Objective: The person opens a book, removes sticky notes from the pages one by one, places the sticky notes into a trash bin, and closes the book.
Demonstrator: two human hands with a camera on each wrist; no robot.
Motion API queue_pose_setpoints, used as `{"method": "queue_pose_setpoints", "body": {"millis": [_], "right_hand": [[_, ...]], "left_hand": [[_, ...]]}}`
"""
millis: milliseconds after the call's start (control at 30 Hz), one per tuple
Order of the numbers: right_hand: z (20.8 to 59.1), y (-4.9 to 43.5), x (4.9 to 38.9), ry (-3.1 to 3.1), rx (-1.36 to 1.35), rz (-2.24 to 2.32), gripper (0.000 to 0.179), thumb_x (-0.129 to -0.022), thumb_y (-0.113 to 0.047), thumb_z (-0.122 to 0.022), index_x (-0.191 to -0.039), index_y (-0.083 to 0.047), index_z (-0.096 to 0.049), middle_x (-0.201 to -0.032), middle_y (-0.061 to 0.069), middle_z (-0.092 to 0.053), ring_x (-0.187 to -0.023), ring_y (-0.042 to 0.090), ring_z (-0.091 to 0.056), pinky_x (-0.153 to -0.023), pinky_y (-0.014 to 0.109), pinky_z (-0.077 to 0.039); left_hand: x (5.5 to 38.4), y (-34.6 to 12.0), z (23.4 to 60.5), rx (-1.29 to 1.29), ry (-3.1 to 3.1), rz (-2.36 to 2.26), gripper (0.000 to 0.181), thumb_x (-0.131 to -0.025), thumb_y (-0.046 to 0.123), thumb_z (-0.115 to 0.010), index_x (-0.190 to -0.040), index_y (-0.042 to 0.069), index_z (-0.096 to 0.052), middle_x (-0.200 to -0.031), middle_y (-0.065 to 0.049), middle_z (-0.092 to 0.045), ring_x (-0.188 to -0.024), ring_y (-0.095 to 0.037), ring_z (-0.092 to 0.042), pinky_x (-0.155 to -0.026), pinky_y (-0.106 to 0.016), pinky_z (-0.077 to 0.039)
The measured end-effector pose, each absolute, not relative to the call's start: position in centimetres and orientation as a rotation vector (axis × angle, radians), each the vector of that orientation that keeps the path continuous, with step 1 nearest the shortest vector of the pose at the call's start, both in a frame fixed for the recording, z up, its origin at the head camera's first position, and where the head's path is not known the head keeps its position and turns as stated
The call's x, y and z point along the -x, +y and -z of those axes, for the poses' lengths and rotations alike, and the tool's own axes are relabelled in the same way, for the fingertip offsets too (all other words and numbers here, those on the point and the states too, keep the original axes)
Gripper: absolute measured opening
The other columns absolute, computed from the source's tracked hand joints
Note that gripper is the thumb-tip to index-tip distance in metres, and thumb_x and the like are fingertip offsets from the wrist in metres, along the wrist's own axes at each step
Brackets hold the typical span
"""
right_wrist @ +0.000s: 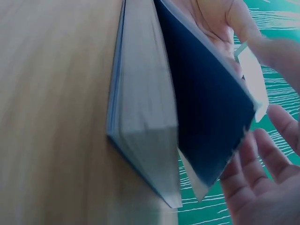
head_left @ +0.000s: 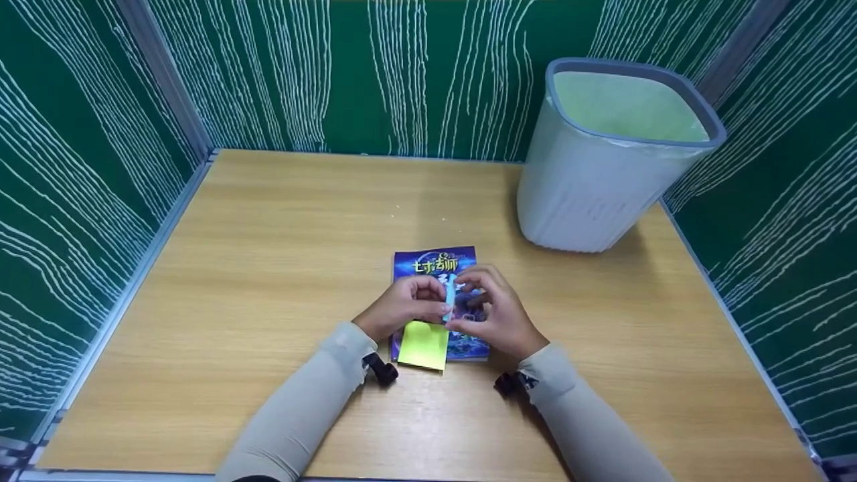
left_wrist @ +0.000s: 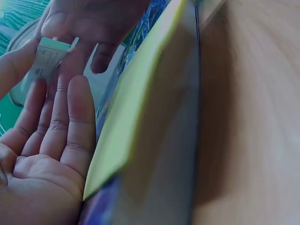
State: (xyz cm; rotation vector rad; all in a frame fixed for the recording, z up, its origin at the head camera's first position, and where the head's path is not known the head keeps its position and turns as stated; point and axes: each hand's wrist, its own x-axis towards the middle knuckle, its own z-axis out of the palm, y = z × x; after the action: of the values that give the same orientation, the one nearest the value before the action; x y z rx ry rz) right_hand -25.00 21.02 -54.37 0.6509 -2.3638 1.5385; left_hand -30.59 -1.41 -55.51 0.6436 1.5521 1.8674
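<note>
A small pale blue-and-white block (head_left: 450, 298) with printing on one face is held upright over a book (head_left: 469, 258). My left hand (head_left: 410, 304) pinches it between thumb and fingers; the left wrist view shows the block (left_wrist: 48, 57) close up. From the other side my right hand (head_left: 499, 311) holds it, thumb at the near end and a fingertip at the far end. The book has a blue, illustrated cover, which stands lifted from the pages in the right wrist view. A yellow sticky-note pad (head_left: 423, 347) lies on its lower left part.
A tall whitish waste bin (head_left: 589, 187) with a grey rim and a green liner stands at the back right of the wooden table (head_left: 281, 268). Several tiny white specks lie behind the book. Green walls with white streaks enclose the table on three sides.
</note>
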Motion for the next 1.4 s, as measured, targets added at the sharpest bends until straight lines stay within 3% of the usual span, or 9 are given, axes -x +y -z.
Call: {"method": "queue_pose_setpoints", "body": {"millis": [167,367,500,700,1067,1400], "right_hand": [[54.2,21.0,24.9,-2.404,-0.703,-1.46,0.068,-0.069,-0.012,-0.097,-0.128,-0.009,-0.063,-0.133,0.008,-0.059,-0.112,0.029,-0.063,-0.083,0.047,-0.063],[54.2,21.5,24.9,-2.452,-0.777,-1.454,0.061,-0.074,-0.023,-0.095,-0.129,-0.02,-0.067,-0.139,0.007,-0.061,-0.119,0.019,-0.062,-0.086,0.039,-0.063],[54.0,21.9,24.8,-2.47,-0.821,-1.439,0.049,-0.08,-0.027,-0.09,-0.126,-0.028,-0.072,-0.145,0.002,-0.06,-0.131,0.017,-0.058,-0.099,0.039,-0.059],[53.9,22.4,24.7,-2.504,-0.819,-1.407,0.035,-0.086,-0.025,-0.086,-0.12,-0.03,-0.077,-0.149,-0.005,-0.058,-0.142,0.016,-0.051,-0.121,0.046,-0.041],[53.4,23.2,24.5,-2.566,-0.731,-1.474,0.025,-0.094,-0.023,-0.078,-0.119,-0.028,-0.078,-0.138,-0.011,-0.066,-0.134,0.014,-0.058,-0.113,0.047,-0.049],[53.6,23.6,24.9,-2.463,-0.748,-1.554,0.019,-0.099,-0.013,-0.07,-0.115,-0.018,-0.08,-0.122,-0.005,-0.075,-0.12,0.018,-0.067,-0.101,0.032,-0.057]], "left_hand": [[30.5,-1.3,55.5,-0.662,1.577,-1.9,0.019,-0.095,0.017,-0.076,-0.107,0.005,-0.068,-0.097,-0.005,-0.071,-0.088,-0.019,-0.073,-0.084,-0.04,-0.065],[30.5,-1.3,55.6,-0.604,1.594,-1.953,0.021,-0.094,0.02,-0.078,-0.105,0.007,-0.068,-0.095,-0.005,-0.071,-0.085,-0.018,-0.073,-0.086,-0.042,-0.064],[30.6,-1.5,55.6,-0.579,1.598,-1.956,0.023,-0.093,0.022,-0.079,-0.105,0.007,-0.068,-0.096,-0.005,-0.071,-0.085,-0.018,-0.072,-0.085,-0.04,-0.064],[30.6,-1.6,55.5,-0.535,1.571,-1.973,0.023,-0.094,0.021,-0.078,-0.106,0.007,-0.067,-0.095,-0.005,-0.07,-0.086,-0.018,-0.07,-0.084,-0.041,-0.064],[30.7,-1.5,55.4,-0.511,1.56,-1.983,0.025,-0.092,0.02,-0.08,-0.106,0.006,-0.067,-0.096,-0.005,-0.071,-0.085,-0.018,-0.072,-0.084,-0.039,-0.064],[30.7,-1.6,55.4,-0.539,1.538,-1.976,0.029,-0.092,0.02,-0.08,-0.109,0.003,-0.065,-0.096,-0.005,-0.07,-0.083,-0.019,-0.07,-0.081,-0.036,-0.064]]}}
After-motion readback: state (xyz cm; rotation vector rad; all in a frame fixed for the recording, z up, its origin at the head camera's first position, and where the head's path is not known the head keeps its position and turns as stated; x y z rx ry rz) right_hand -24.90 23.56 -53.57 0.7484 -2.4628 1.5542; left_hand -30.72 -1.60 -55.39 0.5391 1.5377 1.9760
